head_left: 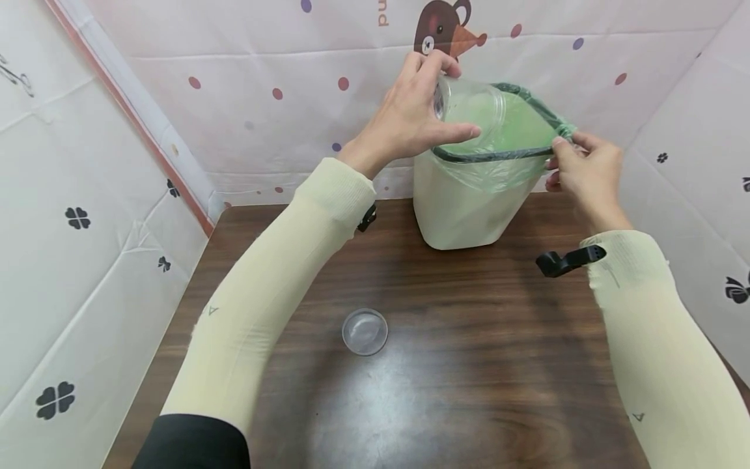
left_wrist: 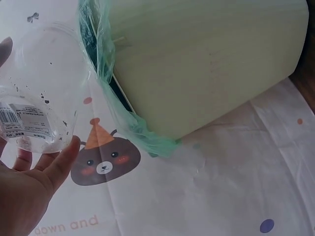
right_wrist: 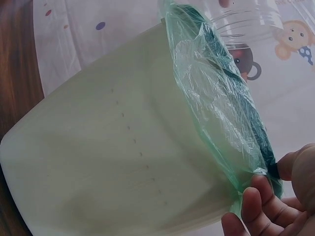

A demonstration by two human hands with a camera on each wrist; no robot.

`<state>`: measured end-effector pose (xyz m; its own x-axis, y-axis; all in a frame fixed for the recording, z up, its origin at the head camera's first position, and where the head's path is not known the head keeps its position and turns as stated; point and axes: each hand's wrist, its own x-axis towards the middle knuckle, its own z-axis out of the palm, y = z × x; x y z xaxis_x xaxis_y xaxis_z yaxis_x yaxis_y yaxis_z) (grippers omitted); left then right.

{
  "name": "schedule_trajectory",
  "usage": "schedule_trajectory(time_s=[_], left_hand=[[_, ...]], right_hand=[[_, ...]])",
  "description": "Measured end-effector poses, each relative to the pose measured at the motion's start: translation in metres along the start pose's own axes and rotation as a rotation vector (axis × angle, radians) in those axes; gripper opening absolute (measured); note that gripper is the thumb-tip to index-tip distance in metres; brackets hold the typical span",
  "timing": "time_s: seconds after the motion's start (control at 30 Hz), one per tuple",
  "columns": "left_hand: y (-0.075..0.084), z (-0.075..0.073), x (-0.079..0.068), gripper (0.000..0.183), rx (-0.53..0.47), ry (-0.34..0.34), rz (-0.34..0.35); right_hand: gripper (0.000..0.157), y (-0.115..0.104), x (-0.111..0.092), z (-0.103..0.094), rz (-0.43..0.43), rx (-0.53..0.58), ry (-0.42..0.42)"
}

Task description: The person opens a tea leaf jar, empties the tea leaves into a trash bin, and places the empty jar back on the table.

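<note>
My left hand (head_left: 410,107) grips a clear plastic jar (head_left: 473,107), tipped on its side with its mouth over the opening of a pale trash bin (head_left: 459,212). A barcode label (left_wrist: 27,120) and small dark specks show at the jar's base in the left wrist view. A green trash bag (head_left: 489,170) lines the bin and folds over its rim. At the bin's right corner, my right hand (head_left: 588,163) pinches the edge of the bag between thumb and fingers. The bin's inner bottom is hidden.
A round clear lid (head_left: 364,332) lies on the dark wooden table (head_left: 469,365), in front of the bin. Behind the bin hangs a printed cloth wall (head_left: 293,117), close to it, and more cloth walls stand at both sides.
</note>
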<state>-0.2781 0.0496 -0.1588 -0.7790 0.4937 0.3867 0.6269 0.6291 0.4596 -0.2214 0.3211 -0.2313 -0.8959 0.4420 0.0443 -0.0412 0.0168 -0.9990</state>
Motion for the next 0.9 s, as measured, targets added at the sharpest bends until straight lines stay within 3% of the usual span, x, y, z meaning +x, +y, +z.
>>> schedule_trajectory(time_s=[0.27, 0.6, 0.9], left_hand=[[0.0001, -0.0012, -0.0029, 0.086, -0.025, -0.009, -0.033], [0.0004, -0.0003, -0.0046, 0.084, -0.051, 0.006, -0.010], [-0.0004, -0.0016, -0.0097, 0.080, -0.165, -0.003, -0.007]], right_hand=[[0.061, 0.0007, -0.0004, 0.0007, -0.006, -0.011, -0.004], [0.061, 0.0010, 0.0006, -0.0013, -0.009, 0.004, -0.002], [0.062, 0.0002, 0.0013, -0.0026, -0.010, 0.004, -0.009]])
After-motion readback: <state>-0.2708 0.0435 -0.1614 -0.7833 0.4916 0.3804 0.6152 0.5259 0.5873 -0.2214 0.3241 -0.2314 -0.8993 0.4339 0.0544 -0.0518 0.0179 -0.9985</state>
